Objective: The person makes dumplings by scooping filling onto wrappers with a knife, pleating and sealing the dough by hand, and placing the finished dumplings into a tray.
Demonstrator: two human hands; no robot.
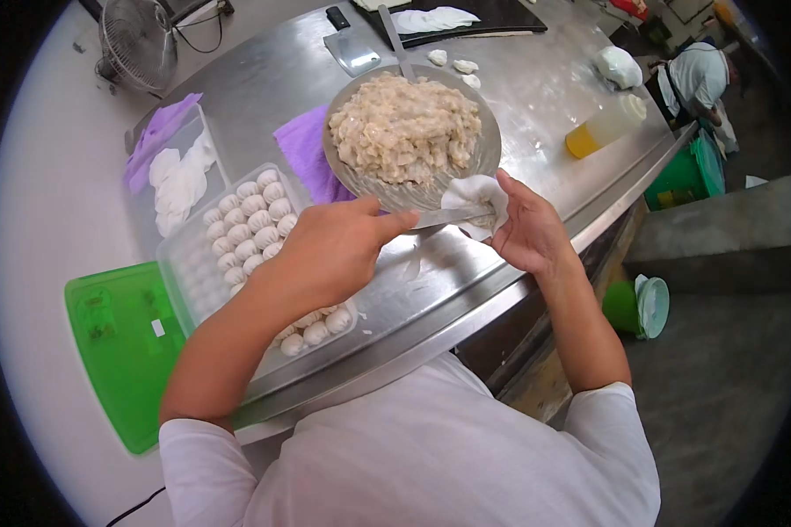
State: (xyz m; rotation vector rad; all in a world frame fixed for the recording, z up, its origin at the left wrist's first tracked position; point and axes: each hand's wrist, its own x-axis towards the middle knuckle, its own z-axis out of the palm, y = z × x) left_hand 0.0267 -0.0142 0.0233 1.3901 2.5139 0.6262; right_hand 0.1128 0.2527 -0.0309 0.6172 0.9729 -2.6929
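Head view: wrapper (471,190) held; white label (157,328) illegible.

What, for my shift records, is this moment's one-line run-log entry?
left hand: spatula at wrapper; right hand: holding wrapper; tray: dumplings, partly filled

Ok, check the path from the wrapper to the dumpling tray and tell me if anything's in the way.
Yes: the left hand, holding a blade to the wrapper, is in between, and its forearm reaches across the tray. Nothing else visible blocks it.
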